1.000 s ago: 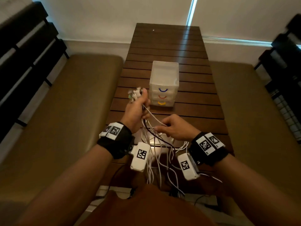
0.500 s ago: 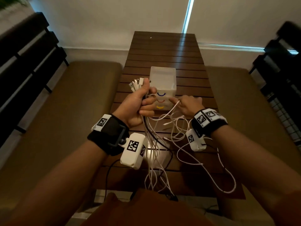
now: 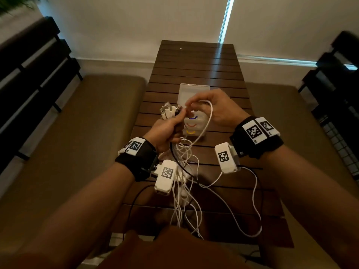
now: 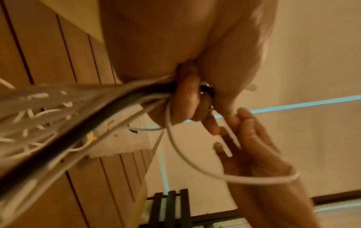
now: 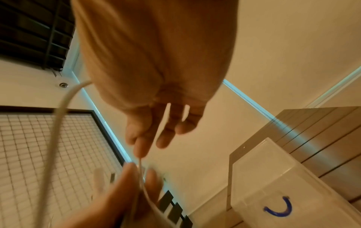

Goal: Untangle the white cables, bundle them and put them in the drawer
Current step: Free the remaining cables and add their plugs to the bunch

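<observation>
The left hand (image 3: 168,131) has a closed grip around the white cables (image 3: 184,171), their plugs fanned just above its thumb and the strands trailing below it to the counter (image 3: 196,72). The right hand (image 3: 215,107), just right of that grip, pinches one cable end against it. The drawer unit (image 3: 194,90) stands directly beyond both hands.

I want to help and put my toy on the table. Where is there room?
The far end of the table, past the little drawer box, is bare wood. The strip right of the box looks bare too. The near part is crowded: white cables hang from the left hand and sprawl there, and the right hand works above the box.
</observation>
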